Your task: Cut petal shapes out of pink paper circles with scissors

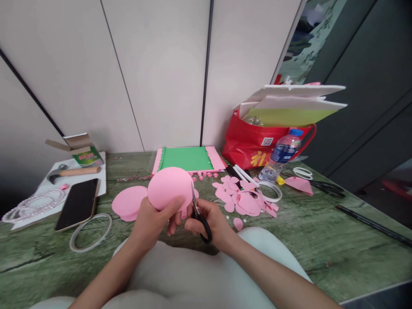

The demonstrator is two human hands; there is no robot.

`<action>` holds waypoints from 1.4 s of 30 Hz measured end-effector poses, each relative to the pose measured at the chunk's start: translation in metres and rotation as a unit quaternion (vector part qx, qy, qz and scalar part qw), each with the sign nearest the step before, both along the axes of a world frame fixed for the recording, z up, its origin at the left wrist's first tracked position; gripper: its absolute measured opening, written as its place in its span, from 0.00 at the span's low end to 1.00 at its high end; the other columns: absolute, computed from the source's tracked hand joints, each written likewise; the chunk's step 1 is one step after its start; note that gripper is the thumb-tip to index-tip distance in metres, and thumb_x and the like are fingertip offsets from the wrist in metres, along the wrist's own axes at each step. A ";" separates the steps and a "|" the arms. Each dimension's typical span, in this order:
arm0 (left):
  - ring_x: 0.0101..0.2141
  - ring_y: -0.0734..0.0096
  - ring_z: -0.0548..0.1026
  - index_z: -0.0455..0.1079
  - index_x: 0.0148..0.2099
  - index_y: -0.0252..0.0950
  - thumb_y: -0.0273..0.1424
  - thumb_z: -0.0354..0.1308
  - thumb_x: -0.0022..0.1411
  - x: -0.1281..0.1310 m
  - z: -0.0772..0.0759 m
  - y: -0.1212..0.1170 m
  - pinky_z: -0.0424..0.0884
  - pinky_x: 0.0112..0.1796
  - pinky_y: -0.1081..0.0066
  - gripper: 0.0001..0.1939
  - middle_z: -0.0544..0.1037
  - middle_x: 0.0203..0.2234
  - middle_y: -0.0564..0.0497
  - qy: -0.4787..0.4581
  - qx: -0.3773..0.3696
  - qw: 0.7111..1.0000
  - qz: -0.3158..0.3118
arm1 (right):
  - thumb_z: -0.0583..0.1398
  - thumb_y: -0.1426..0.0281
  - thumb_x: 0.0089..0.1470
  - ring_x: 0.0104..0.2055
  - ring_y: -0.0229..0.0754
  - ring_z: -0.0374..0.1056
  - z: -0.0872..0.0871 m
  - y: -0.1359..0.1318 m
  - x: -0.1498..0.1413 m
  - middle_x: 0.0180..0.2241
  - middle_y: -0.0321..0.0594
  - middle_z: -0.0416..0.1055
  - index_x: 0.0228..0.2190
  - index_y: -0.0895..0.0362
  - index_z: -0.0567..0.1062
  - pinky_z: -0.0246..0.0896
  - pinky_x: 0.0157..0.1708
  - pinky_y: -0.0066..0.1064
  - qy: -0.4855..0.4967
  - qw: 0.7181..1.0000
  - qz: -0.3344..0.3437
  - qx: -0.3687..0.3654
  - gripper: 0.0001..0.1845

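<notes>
A round pink paper disc [170,186] is pinched in my left hand [157,216], thumb on its near face and fingers behind. My right hand [214,223] is closed around the black handles of a pair of scissors [202,225]. The blades point up and away, touching or close to the disc's right edge; whether they are cutting into it I cannot tell. More pink paper discs [128,201] lie stacked on the table, left of my left hand. Cut pink paper petals and flower shapes [230,193] are heaped to the right, beyond my right hand.
A green sheet with pink borders [186,159] lies at the back. Rightward are a red bag [241,143], a tilted water bottle [281,156], a tape roll [270,192] and another pair of scissors [326,187]. Leftward are a phone [78,204], a hammer [77,171], bead strings [35,205] and a tape ring [91,234].
</notes>
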State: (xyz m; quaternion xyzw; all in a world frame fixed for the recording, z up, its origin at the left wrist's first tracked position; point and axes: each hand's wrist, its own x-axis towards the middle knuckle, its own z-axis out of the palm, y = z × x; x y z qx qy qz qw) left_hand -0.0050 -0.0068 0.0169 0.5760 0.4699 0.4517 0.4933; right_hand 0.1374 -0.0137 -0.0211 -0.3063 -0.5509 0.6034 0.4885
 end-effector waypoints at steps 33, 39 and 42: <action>0.09 0.81 0.59 0.63 0.15 0.33 0.34 0.60 0.48 0.000 0.003 0.001 0.55 0.11 0.79 0.16 0.63 0.06 0.56 0.054 -0.018 0.998 0.030 | 0.67 0.58 0.34 0.19 0.30 0.52 0.001 0.002 0.000 0.18 0.29 0.61 0.23 0.57 0.63 0.47 0.19 0.24 0.010 1.000 0.007 -0.004 0.21; 0.09 0.82 0.56 0.61 0.12 0.33 0.35 0.58 0.49 -0.001 0.004 0.001 0.52 0.11 0.79 0.19 0.60 0.04 0.57 0.064 -0.014 0.997 0.035 | 0.65 0.59 0.36 0.15 0.30 0.53 0.003 0.000 0.001 0.14 0.27 0.59 0.22 0.57 0.63 0.46 0.15 0.23 -0.008 1.000 -0.013 -0.014 0.18; 0.09 0.81 0.57 0.61 0.12 0.33 0.34 0.58 0.50 -0.001 0.003 0.001 0.54 0.11 0.78 0.19 0.62 0.05 0.56 0.048 -0.015 0.998 0.023 | 0.65 0.58 0.36 0.15 0.30 0.54 0.003 0.000 0.002 0.13 0.27 0.60 0.22 0.57 0.64 0.47 0.14 0.23 -0.017 1.000 -0.008 -0.020 0.19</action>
